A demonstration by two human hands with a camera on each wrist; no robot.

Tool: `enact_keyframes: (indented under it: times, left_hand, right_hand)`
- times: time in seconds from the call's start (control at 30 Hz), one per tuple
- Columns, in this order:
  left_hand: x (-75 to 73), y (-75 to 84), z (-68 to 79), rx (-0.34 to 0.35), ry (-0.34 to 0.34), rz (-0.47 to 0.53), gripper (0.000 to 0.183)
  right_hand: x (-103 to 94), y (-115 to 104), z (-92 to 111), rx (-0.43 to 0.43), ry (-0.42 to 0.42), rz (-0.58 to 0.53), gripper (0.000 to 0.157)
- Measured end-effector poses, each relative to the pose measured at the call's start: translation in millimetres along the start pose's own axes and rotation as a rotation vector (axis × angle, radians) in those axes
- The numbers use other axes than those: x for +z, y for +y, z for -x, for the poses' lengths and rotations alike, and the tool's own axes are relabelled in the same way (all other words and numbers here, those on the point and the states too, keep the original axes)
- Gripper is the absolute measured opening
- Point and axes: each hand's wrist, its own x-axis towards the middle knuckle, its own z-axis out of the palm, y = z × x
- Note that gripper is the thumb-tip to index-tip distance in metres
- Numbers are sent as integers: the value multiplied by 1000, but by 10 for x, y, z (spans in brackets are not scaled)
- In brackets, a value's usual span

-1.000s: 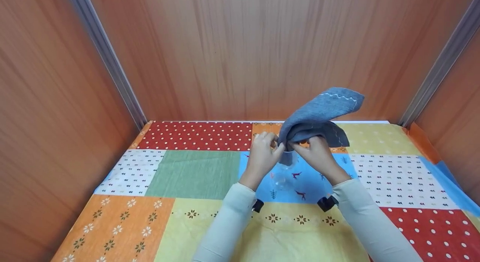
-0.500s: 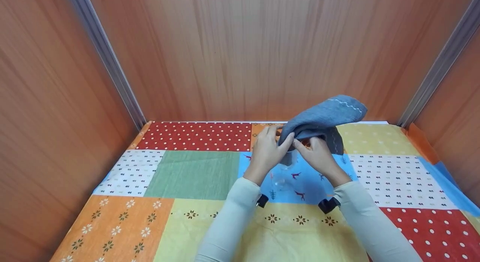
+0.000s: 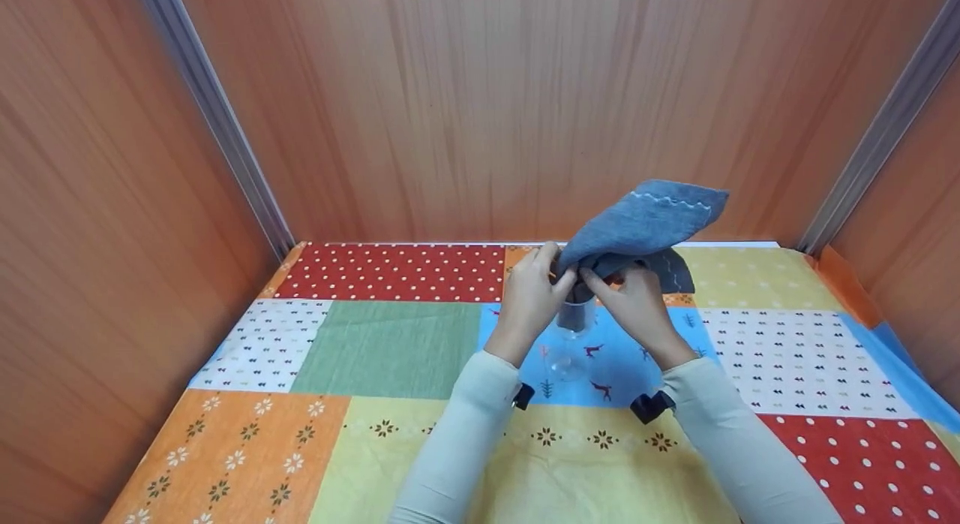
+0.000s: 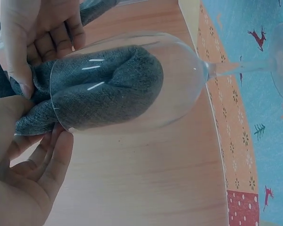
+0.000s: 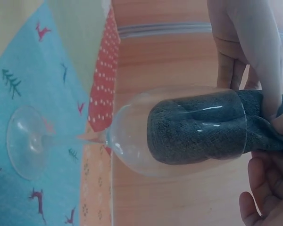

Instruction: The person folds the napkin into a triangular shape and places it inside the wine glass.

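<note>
A clear stemmed wine glass stands upright on the patterned cloth. A grey-blue cloth napkin with a wavy white stitched edge is tucked partly into its bowl; the rounded lower fold shows through the glass in both wrist views, above the bottom. The napkin's upper part fans out above the rim toward the right. My left hand pinches the napkin at the rim from the left. Opposite it, my right hand pinches the fabric with thumb and fingers, its thumb close to the left thumb. Some fingers are hidden behind the napkin.
A patchwork-print tablecloth covers the table. Wood-grain panels rise at the back and both sides, with grey metal posts in the corners. A dark wrist camera sits under the right sleeve.
The napkin's upper flap dipped, then rose again as both hands worked at the rim. The left hand's fingers have shifted up along the fabric. The glass has stayed in place.
</note>
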Motion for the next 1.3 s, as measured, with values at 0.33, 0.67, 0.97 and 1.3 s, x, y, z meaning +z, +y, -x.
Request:
enact_keyframes:
  times: [0.33, 0.67, 0.97, 1.3]
  left_hand:
    - [30, -103, 64, 7, 45, 58, 13]
    - [83, -209, 131, -58, 64, 150, 18]
    - [67, -289, 173, -270, -21, 403, 29]
    - [36, -375, 230, -432, -171, 856, 29]
  right_hand:
    - [25, 37, 64, -17, -34, 8, 42]
    - [80, 90, 122, 71, -43, 21, 35]
    - [94, 126, 130, 171, -48, -48, 39]
    - [100, 202, 164, 352, -132, -379, 38]
